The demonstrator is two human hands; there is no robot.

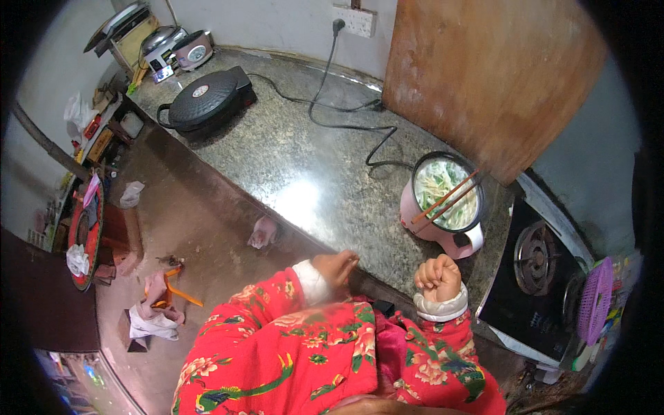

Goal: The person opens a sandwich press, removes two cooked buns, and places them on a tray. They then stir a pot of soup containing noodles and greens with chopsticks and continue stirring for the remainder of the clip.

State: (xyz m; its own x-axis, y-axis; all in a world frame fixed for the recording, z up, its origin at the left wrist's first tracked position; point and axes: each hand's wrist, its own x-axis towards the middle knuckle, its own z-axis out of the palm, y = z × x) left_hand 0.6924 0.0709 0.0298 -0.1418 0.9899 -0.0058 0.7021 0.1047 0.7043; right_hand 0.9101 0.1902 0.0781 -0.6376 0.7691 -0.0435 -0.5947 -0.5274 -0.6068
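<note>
Looking down through the head view, I see the person's two bare hands out in front of a red floral jacket (270, 360). The left hand (335, 268) is near the front edge of the speckled surface (304, 155), its grip loosely curled; whether the fingertips meet the thumb, I can't tell from here. The right hand (440, 276) has its grip folded together into a fist, knuckles up, with nothing showing in it. It sits just below the handle (473, 238) of a pink pot (413, 211), the thing nearest to it.

That pot stands at the right end of the surface, full of pale strands and green leaves (432, 181). A pair of brown chopsticks (445, 197) lies slantwise across its dark rim, side by side. A black cord (346, 126) winds over the surface up to the pot's far side. Behind, a wooden board (484, 76) leans upright; to the right there's a black gas stove (513, 308) and, beyond it, a purple basket (596, 301). Farther left on the surface, well apart from both hands, rests a black lidded pan (207, 100).
</note>
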